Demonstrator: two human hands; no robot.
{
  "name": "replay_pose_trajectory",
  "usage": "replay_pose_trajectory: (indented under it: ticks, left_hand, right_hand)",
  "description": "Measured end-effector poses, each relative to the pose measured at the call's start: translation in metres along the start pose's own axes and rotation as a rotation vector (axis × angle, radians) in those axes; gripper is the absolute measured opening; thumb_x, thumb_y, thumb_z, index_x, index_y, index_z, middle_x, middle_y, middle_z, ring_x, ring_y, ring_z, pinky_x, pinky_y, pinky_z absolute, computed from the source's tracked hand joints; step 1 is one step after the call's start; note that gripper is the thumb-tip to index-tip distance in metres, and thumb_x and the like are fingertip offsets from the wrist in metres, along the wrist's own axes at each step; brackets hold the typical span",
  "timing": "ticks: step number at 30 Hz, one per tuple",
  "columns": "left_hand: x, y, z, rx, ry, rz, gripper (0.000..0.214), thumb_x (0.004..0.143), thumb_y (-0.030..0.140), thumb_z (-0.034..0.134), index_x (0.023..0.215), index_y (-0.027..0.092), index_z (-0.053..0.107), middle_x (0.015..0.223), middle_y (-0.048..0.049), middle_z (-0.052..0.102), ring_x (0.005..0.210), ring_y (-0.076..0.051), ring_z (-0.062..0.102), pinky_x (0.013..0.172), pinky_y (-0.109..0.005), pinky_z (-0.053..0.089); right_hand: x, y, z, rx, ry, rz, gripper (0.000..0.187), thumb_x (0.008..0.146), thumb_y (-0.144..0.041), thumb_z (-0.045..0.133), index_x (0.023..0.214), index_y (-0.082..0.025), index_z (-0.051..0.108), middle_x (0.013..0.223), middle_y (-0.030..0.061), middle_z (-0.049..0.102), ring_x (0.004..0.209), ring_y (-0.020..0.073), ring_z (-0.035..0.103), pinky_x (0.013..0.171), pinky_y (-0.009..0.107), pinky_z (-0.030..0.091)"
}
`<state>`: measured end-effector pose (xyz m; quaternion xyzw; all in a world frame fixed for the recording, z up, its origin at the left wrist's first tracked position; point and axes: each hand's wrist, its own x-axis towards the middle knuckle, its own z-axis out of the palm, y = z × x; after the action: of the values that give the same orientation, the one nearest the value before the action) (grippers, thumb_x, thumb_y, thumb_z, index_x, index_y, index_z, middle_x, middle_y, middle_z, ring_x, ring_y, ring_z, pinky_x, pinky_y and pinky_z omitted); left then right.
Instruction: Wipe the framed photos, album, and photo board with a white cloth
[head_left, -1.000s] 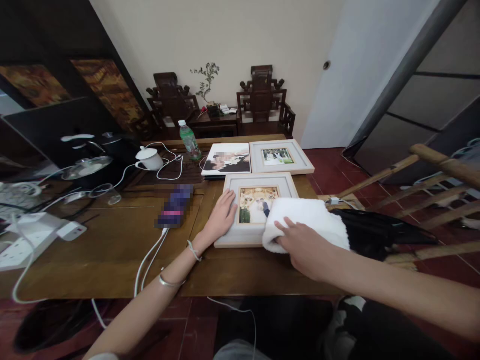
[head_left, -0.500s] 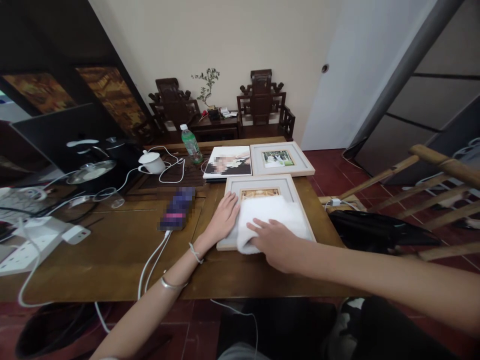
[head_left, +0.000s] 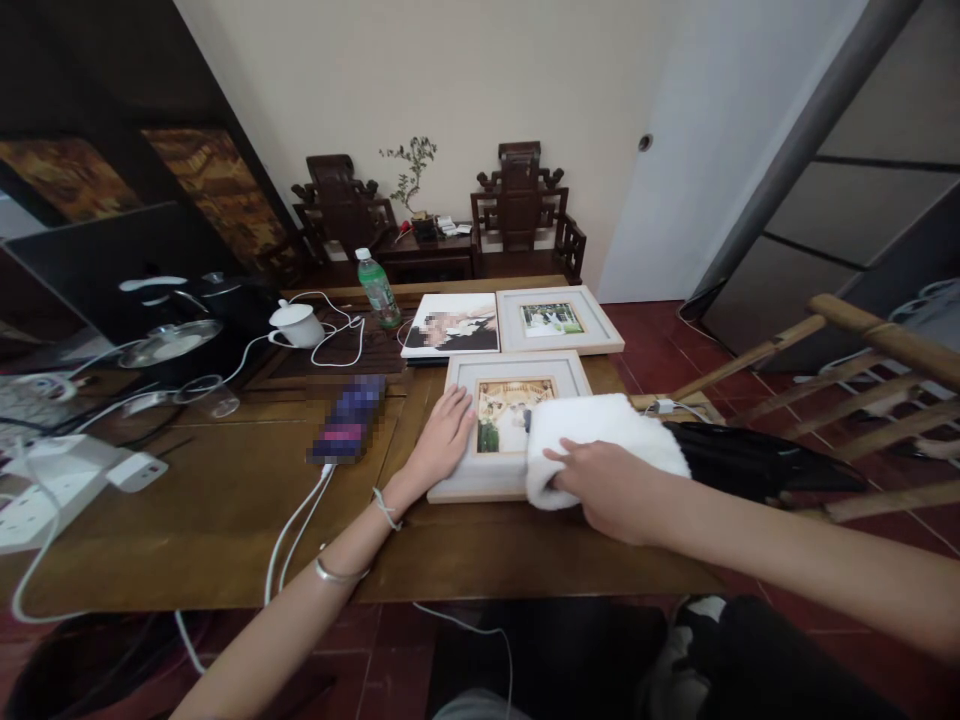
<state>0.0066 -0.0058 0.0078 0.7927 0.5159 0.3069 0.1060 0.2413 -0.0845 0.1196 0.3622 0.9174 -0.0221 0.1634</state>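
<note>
1. Two hands, both your own, appear in the head view, set apart from each other above the right part of the wooden tabletop (head_left: pixel 225 550).
2. Your left hand (head_left: pixel 444 438) rests flat, fingers extended, on the left border of the near picture frame (head_left: pixel 501 415).
3. Your right hand (head_left: pixel 606 488) has its fingers closed on the folded white cloth (head_left: pixel 604 425), which covers the right part of that frame.
4. The near picture frame lies face up by the tabletop's right edge, set back from the front edge.
5. Behind it, the photo panel (head_left: pixel 451 325) and the far picture frame (head_left: pixel 559 318) lie side by side, the latter at the far right corner.
6. Left of your left hand lies the phone (head_left: pixel 349 420); the green-labelled bottle (head_left: pixel 379 290) stands near the far edge.
</note>
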Motion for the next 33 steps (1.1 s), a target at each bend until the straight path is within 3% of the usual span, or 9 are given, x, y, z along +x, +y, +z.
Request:
replay_pose_trajectory:
  ticks: [4,7,12,15,18,24,29,33]
  left_hand:
    - [0.000,-0.001,0.000,0.009,-0.009,0.007,0.047,0.095,0.035,0.029,0.125,0.006,0.052,0.137,-0.0156,0.047,0.135,-0.023,0.030,0.113,-0.044,0.024]
    - [-0.001,-0.004,0.000,0.022,-0.019,0.026,0.045,0.095,0.032,0.030,0.126,0.007,0.050,0.138,-0.0156,0.046,0.135,-0.023,0.030,0.113,-0.044,0.024]
    - [-0.001,-0.006,0.003,0.025,-0.009,0.058,0.043,0.093,0.031,0.034,0.127,0.009,0.049,0.138,-0.0162,0.046,0.135,-0.025,0.030,0.111,-0.047,0.026]
    - [-0.001,-0.006,0.003,0.008,-0.001,0.052,0.043,0.092,0.030,0.035,0.128,0.011,0.049,0.137,-0.0152,0.046,0.135,-0.026,0.031,0.111,-0.049,0.026]
    - [0.000,-0.005,0.002,-0.006,-0.001,0.033,0.044,0.093,0.030,0.033,0.128,0.009,0.048,0.138,-0.0162,0.045,0.135,-0.025,0.031,0.112,-0.047,0.025]
    - [-0.001,-0.002,0.000,-0.090,0.009,-0.028,0.047,0.095,0.035,0.028,0.134,0.012,0.040,0.143,-0.0136,0.040,0.135,-0.023,0.030,0.112,-0.046,0.023]
    - [-0.001,0.006,-0.004,-0.161,0.008,-0.103,0.053,0.096,0.040,0.021,0.138,0.010,0.035,0.146,-0.0138,0.034,0.136,-0.020,0.029,0.113,-0.042,0.022]
    - [-0.001,0.008,-0.004,-0.143,-0.001,-0.108,0.055,0.096,0.041,0.019,0.135,0.007,0.039,0.145,-0.0150,0.036,0.137,-0.020,0.028,0.114,-0.040,0.021]
  right_hand:
    - [0.024,-0.024,0.011,-0.020,0.148,-0.134,0.030,0.074,-0.015,0.056,0.101,-0.012,0.067,0.131,0.0163,0.051,0.119,0.0328,0.045,0.086,0.041,0.044]
    - [0.039,-0.021,0.018,-0.019,0.212,-0.186,0.034,0.074,-0.013,0.054,0.107,-0.014,0.065,0.137,0.0132,0.046,0.124,0.0304,0.041,0.091,0.041,0.042]
    - [0.058,0.031,0.023,-0.089,0.197,-0.087,0.051,0.071,0.000,0.052,0.119,-0.017,0.058,0.147,0.0113,0.031,0.132,0.0329,0.029,0.098,0.049,0.037]
    - [0.076,0.065,0.012,-0.193,0.290,0.052,0.056,0.073,0.006,0.046,0.124,-0.017,0.054,0.152,0.0105,0.016,0.135,0.0358,0.022,0.099,0.054,0.034]
    - [0.099,0.076,-0.002,-0.241,0.390,0.111,0.047,0.079,0.002,0.045,0.123,-0.014,0.055,0.152,0.0119,0.012,0.136,0.0373,0.015,0.102,0.056,0.028]
    - [0.117,0.032,0.001,-0.106,0.193,0.073,0.045,0.082,0.000,0.044,0.123,-0.015,0.055,0.150,0.0112,0.023,0.136,0.0360,0.016,0.101,0.060,0.027]
    - [0.084,-0.012,0.000,0.036,0.052,0.034,0.050,0.073,-0.001,0.052,0.120,-0.017,0.057,0.149,0.0120,0.025,0.133,0.0396,0.022,0.095,0.063,0.034]
    - [0.046,-0.035,-0.013,0.127,-0.027,-0.093,0.044,0.072,-0.004,0.051,0.113,-0.015,0.061,0.143,0.0117,0.038,0.124,0.0373,0.038,0.090,0.053,0.043]
